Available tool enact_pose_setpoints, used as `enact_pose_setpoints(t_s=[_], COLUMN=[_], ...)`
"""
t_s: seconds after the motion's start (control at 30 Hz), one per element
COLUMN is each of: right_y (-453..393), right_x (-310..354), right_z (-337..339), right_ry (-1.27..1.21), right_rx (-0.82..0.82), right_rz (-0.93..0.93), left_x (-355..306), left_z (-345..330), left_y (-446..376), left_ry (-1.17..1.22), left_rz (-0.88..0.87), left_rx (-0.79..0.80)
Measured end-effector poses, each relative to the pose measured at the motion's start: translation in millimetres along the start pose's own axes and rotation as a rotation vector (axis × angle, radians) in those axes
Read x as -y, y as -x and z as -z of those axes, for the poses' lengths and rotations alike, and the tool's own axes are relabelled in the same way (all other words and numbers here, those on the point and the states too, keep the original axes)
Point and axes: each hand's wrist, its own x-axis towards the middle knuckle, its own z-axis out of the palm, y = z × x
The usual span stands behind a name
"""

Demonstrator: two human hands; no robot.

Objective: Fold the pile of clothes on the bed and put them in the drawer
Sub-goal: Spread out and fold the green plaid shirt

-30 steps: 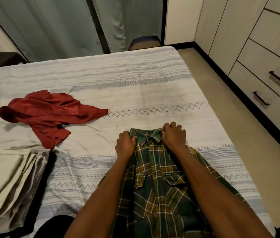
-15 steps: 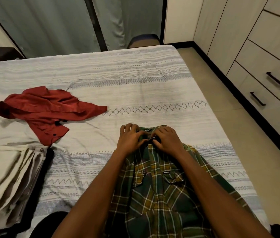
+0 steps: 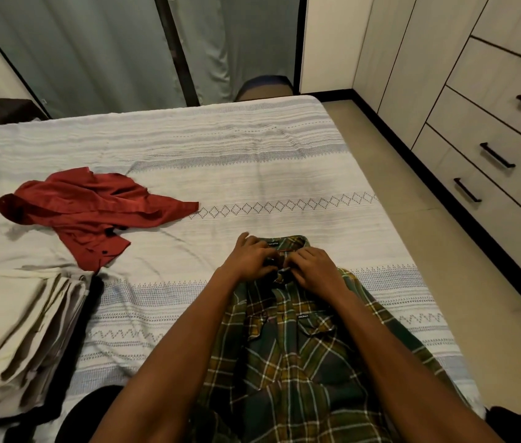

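On the near edge of the bed (image 3: 252,148), both hands are busy at the collar of the green plaid shirt (image 3: 297,372), which lies flat on its back with the front facing up and the hem running toward the camera. Left hand (image 3: 249,259) has its fingers curled in at the neck opening, right hand (image 3: 312,266) pinches the placket just beside it, and the two nearly touch, working at what looks like the top button, though the button itself is too small to make out. So this shirt is only being readied, no fold in it yet. Over on the left, the red shirt (image 3: 93,209) sprawls crumpled and untouched, well apart from the hands. Down in the near left corner sits a stack of folded pale clothes (image 3: 19,330) with something dark (image 3: 89,302) under it, so part of the pile seems done. Along the right wall the drawers (image 3: 489,155) are all closed, nothing put away as far as can be seen. Two shirts to fold, then the whole lot to carry across.
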Motion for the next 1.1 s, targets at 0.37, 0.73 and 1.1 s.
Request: enact_pose_setpoints(t_s=[0.37, 0.73, 1.1], right_y=[-5.2, -12.6, -19.3], right_x=[14.5, 31.7, 42.1], right_z=[20.7, 19.8, 28.6], right_ry=[-0.117, 0.021, -0.093], right_rx=[-0.128, -0.248, -0.15], right_rz=[-0.058, -0.056, -0.184], left_x=[2.1, -3.2, -12.1], left_z=[19.0, 25.2, 23.3], left_y=[3.7, 13.7, 27.7], left_ry=[0.784, 0.989, 0.801], left_rz=[0.289, 0.284, 0.252], left_rx=[-0.142, -0.087, -0.222])
